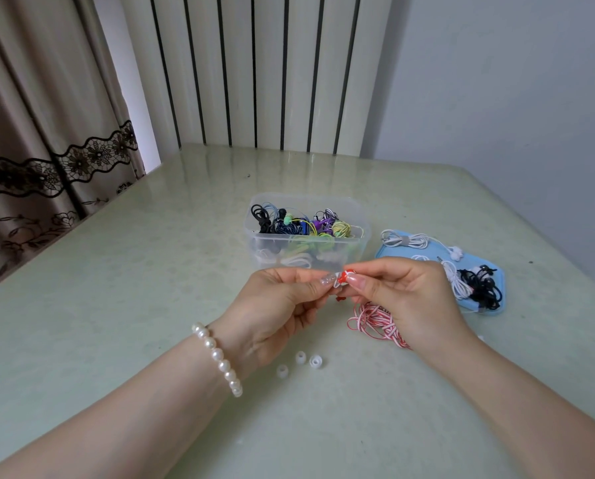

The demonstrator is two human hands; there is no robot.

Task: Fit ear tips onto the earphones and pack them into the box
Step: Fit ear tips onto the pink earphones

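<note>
My right hand (406,295) pinches a small red earbud (343,277) above the table. My left hand (278,305) pinches a clear ear tip (327,280) right against that earbud. The red-and-white striped cable (372,321) of the earphone lies coiled on the table under my right hand. Three loose translucent ear tips (301,357) lie on the table below my left hand. A clear plastic box (306,243) behind my hands holds several coiled earphones in black, blue, green, yellow and purple.
A light blue lid (392,252) to the right of the box carries coiled white earphones (413,240) and black earphones (482,286). The pale green table (133,288) runs to a curtain at the left and a ribbed radiator at the back.
</note>
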